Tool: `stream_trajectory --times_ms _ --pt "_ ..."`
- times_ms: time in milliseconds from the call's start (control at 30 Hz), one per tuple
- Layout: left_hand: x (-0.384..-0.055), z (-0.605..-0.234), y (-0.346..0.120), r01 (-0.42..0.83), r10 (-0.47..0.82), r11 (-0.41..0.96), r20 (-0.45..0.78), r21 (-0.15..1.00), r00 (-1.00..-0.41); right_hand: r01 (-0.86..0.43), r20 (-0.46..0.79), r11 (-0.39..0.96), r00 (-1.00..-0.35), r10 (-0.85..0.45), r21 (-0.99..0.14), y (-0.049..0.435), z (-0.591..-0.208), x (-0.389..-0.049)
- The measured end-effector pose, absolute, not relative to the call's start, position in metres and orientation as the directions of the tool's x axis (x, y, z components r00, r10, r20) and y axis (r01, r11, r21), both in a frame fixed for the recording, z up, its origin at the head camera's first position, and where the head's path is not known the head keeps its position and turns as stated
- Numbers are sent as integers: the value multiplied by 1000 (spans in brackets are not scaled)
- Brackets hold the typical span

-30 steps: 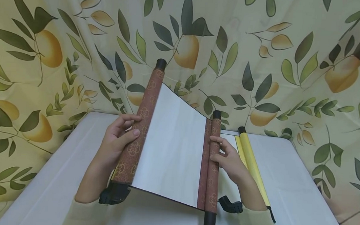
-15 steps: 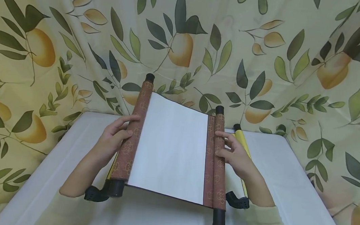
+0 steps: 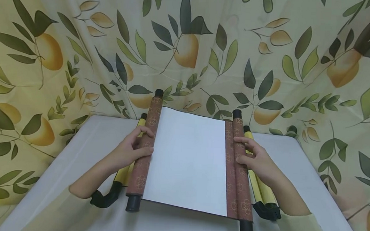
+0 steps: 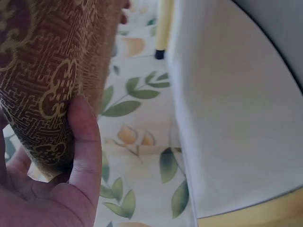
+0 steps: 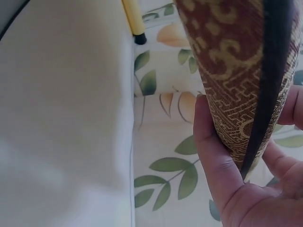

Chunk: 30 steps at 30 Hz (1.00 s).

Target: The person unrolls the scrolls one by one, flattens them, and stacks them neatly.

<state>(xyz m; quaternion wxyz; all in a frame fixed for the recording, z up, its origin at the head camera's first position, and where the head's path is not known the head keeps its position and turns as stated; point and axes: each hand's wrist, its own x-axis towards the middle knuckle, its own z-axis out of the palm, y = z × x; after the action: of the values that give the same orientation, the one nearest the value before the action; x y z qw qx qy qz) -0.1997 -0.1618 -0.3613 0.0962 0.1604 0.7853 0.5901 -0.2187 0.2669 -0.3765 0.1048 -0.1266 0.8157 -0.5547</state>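
Observation:
A reddish-brown patterned scroll (image 3: 189, 161), partly unrolled, is held up above the table with its blank white sheet facing me. My left hand (image 3: 128, 149) grips the left roll, thumb in front; in the left wrist view the thumb and fingers (image 4: 85, 151) curl round its brocade. My right hand (image 3: 259, 161) pinches the right roller, whose brocade (image 5: 236, 94) fills the top of the right wrist view. Black knobs cap both rollers. Behind it, a yellow scroll lies on the table, its left roll (image 3: 122, 175) and right roll (image 3: 262, 189) showing; its middle is hidden.
The white table (image 3: 298, 177) stretches out on both sides. A curtain (image 3: 219, 61) printed with leaves and orange fruit hangs behind it. Each wrist wears a black device; the left one (image 3: 107, 195) sits close to the yellow roll.
My left hand has come down with its roll, and the scroll now stands more level and faces me squarely. The right roller has moved right, widening the white sheet shown.

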Motion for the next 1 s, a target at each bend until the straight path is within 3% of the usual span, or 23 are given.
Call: stream_trajectory --times_ms 233,600,800,1000 --pt "-202 -370 -162 247 392 370 91 896 -915 -85 -36 355 -947 -320 -931 270 -373 -214" --pt "-203 -376 -166 202 380 421 30 884 -924 -90 -32 345 -943 -333 -934 273 -372 -210" --pt "-202 -376 -169 247 346 520 63 818 -936 -95 -30 354 -942 -334 -930 271 -373 -210" --pt "-204 -378 -173 254 341 524 73 813 -937 -88 -39 358 -943 -331 -929 269 -375 -211"
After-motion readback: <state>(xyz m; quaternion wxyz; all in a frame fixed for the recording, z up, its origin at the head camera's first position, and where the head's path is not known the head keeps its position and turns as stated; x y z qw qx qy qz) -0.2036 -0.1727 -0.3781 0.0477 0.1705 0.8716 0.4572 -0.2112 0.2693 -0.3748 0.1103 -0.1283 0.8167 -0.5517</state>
